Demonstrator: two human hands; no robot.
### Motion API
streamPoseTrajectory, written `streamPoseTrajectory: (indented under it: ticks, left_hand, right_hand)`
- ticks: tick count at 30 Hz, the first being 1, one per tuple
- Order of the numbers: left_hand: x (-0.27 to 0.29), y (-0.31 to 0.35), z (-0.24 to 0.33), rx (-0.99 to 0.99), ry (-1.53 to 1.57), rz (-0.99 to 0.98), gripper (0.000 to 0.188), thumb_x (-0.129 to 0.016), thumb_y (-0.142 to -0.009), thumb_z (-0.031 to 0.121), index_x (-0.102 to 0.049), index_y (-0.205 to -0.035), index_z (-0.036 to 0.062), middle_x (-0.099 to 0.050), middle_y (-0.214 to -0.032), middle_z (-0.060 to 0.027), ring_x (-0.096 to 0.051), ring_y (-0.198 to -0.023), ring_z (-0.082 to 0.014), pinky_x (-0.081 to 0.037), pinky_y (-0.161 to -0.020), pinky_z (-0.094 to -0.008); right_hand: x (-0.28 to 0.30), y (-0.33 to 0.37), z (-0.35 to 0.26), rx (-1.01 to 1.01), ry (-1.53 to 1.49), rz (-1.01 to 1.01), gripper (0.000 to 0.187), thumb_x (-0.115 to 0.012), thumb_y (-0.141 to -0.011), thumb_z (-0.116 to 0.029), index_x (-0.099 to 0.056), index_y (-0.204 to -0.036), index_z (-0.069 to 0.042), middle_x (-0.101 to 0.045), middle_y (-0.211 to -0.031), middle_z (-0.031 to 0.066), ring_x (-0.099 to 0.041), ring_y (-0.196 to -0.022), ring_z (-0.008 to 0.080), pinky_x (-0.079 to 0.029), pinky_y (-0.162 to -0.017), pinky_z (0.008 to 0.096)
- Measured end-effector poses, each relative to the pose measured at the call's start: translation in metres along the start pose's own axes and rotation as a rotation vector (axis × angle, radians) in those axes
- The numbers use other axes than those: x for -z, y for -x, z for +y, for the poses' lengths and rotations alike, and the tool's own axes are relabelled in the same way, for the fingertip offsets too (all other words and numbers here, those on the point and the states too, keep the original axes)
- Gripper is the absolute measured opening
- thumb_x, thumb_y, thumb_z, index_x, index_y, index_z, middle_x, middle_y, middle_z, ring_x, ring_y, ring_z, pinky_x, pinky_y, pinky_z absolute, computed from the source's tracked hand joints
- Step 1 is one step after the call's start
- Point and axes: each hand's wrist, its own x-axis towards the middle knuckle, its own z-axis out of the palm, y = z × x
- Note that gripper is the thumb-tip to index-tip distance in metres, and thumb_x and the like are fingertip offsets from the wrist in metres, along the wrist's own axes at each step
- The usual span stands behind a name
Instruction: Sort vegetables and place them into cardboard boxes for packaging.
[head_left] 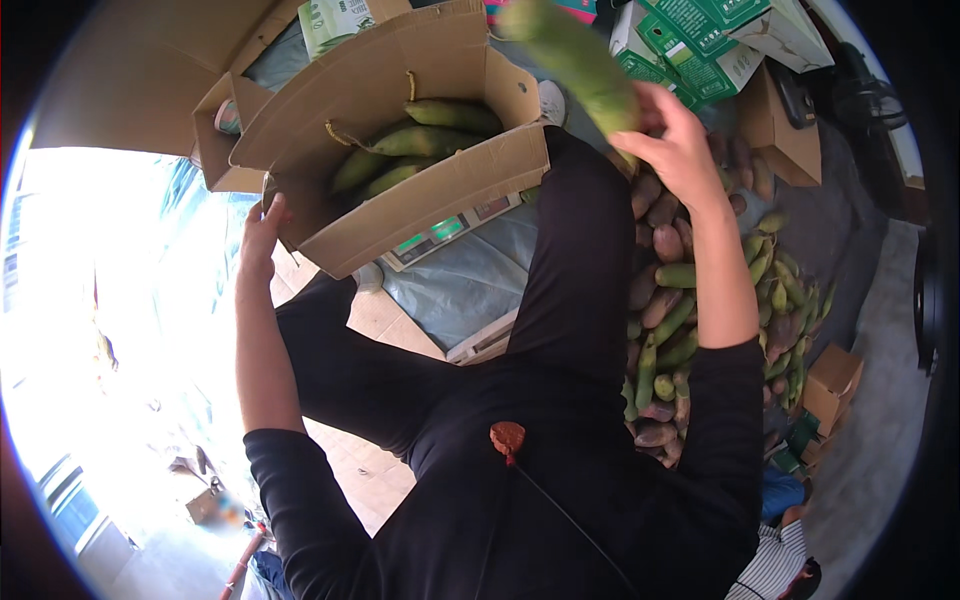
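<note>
A: What is the biggest thing here?

B: The brown cardboard box (400, 150); it lies open and tilted at the upper left, and some green cobs (420, 140) already lie inside it; beside it, on the floor under the person's right arm, there is a big pile of corn (690, 320), green and purplish pieces mixed; behind that pile stand green and white cartons (700, 50).

A: And the hands?

B: The left hand (262, 235) rests on the lower left edge of the box, fingers bent over the cardboard wall; it holds the box, I think to keep it steady; the right hand (675, 140) is raised above the pile; its grip is closed around the lower end of one long green cob (575, 55), which points up and to the left, toward the box.

A: How does this cob handle, in your opinion?

B: I judge it stiff and rather light for one hand; the husk looks smooth, maybe a little slippery; it is not fragile, but the leaves can tear; a hold nearer the thick middle seems to me safer than the end, because the long free part can swing.
</note>
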Motion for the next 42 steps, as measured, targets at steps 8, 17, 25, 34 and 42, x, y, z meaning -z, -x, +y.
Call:
streamPoseTrajectory:
  ticks: [8,17,25,34,42]
  left_hand:
    - [0.001,-0.012,-0.007,0.006,0.05,-0.065,0.079,-0.047,-0.084,0.065,-0.044,-0.131,0.0012,-0.066,-0.101,-0.0139,-0.048,-0.116,-0.027,-0.025,-0.104,-0.0445]
    - [0.005,-0.005,-0.004,0.014,0.024,-0.063,0.078,-0.047,-0.085,0.063,-0.044,-0.131,0.0006,-0.065,-0.102,-0.0137,-0.048,-0.116,-0.0256,-0.027,-0.103,-0.0414]
    - [-0.003,-0.003,0.0,-0.004,0.014,-0.035,0.057,-0.058,-0.086,0.048,-0.052,-0.12,0.0016,-0.065,-0.093,-0.0119,-0.055,-0.1,-0.0214,-0.038,-0.092,-0.0356]
    - [-0.004,-0.027,-0.024,-0.014,0.123,-0.08,0.034,-0.063,-0.084,0.013,-0.055,-0.114,-0.0003,-0.065,-0.093,-0.0093,-0.061,-0.087,-0.0178,-0.048,-0.079,-0.0326]
    - [-0.016,-0.076,-0.066,0.017,-0.032,0.186,0.008,-0.063,-0.074,0.014,-0.07,-0.078,0.0114,-0.066,-0.07,-0.0075,-0.064,-0.069,-0.02,-0.048,-0.056,-0.0329]
  right_hand:
    - [-0.129,-0.067,-0.017,0.461,0.555,-0.079,0.058,-0.075,-0.068,-0.031,-0.055,-0.119,-0.012,-0.064,-0.106,0.0113,-0.061,-0.098,0.0284,-0.047,-0.084,0.0424]
    - [-0.089,-0.117,0.036,-0.03,-0.044,0.209,0.035,-0.067,-0.083,-0.024,-0.061,-0.11,-0.003,-0.065,-0.095,0.0071,-0.058,-0.088,0.0136,-0.047,-0.078,0.0287]
    - [-0.087,-0.128,0.084,-0.474,0.132,0.146,0.041,-0.066,-0.083,-0.033,-0.062,-0.107,0.0,-0.064,-0.097,0.0077,-0.057,-0.086,0.0154,-0.045,-0.078,0.0294]
    - [-0.1,-0.126,0.079,-0.372,0.11,-0.11,0.047,-0.064,-0.083,-0.037,-0.06,-0.114,-0.001,-0.062,-0.089,0.0043,-0.054,-0.084,0.014,-0.041,-0.077,0.0277]
    - [-0.113,-0.133,0.087,-0.325,-0.239,-0.004,0.051,-0.067,-0.079,-0.01,-0.05,-0.125,0.001,-0.061,-0.102,0.0081,-0.057,-0.085,0.0157,-0.047,-0.078,0.0301]
